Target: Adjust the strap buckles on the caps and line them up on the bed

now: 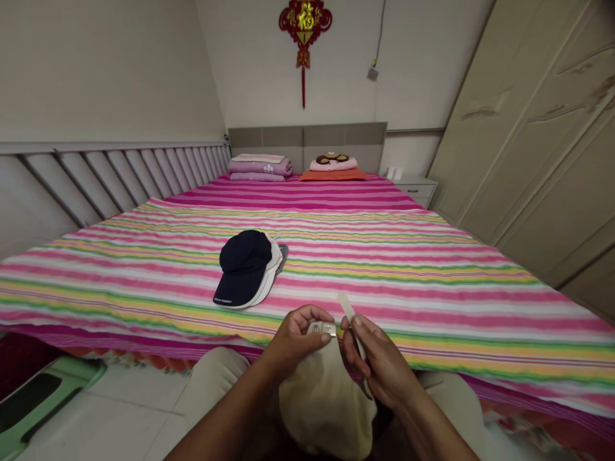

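A: So, what've you got there?

B: Your left hand (pixel 295 339) is curled shut on the metal buckle (pixel 321 329), and your right hand (pixel 382 362) pinches the pale strap (pixel 348 312) of the beige cap (pixel 327 403) below them. A navy cap (pixel 243 269) sits off on the striped bedsheet (pixel 408 275).

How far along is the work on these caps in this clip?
Done: a navy cap sits stacked on a white cap on the striped bedsheet. In hand: the left hand holds the metal buckle and the right hand the strap of a beige cap. Left: the strap's free end looks unfastened.
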`<control>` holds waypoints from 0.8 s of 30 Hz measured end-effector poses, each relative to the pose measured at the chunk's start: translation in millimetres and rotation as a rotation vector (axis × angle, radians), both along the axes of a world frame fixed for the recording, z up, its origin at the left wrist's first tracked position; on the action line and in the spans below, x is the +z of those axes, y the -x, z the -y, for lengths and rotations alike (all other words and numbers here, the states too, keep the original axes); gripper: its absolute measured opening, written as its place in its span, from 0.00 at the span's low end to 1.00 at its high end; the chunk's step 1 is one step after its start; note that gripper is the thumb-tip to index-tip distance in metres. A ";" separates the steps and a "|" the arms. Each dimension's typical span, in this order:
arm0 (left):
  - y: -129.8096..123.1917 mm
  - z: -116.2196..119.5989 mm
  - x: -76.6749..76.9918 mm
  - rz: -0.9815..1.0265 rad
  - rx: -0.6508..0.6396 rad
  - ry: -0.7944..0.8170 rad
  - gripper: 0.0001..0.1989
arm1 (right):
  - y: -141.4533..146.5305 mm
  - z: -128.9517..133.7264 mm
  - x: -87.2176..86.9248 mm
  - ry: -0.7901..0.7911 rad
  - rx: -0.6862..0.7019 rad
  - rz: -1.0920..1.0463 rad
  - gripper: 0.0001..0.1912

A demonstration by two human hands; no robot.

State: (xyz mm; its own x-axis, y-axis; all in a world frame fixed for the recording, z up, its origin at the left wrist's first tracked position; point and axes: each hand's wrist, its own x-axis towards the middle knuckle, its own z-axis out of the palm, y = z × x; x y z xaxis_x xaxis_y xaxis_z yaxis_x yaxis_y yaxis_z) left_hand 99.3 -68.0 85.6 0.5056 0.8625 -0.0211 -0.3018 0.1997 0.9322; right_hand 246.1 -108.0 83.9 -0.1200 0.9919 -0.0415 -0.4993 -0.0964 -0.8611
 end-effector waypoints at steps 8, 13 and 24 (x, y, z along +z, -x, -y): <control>4.6 -1.3 -7.7 0.069 0.026 0.066 0.15 | -15.9 -3.9 5.5 0.036 0.053 0.077 0.14; 3.6 -0.2 -8.6 0.044 0.109 0.048 0.15 | -16.8 -3.7 8.3 0.048 0.167 -0.054 0.12; 7.9 2.0 -14.5 -0.037 0.116 0.000 0.15 | -10.8 -0.9 1.1 0.139 0.155 -0.058 0.14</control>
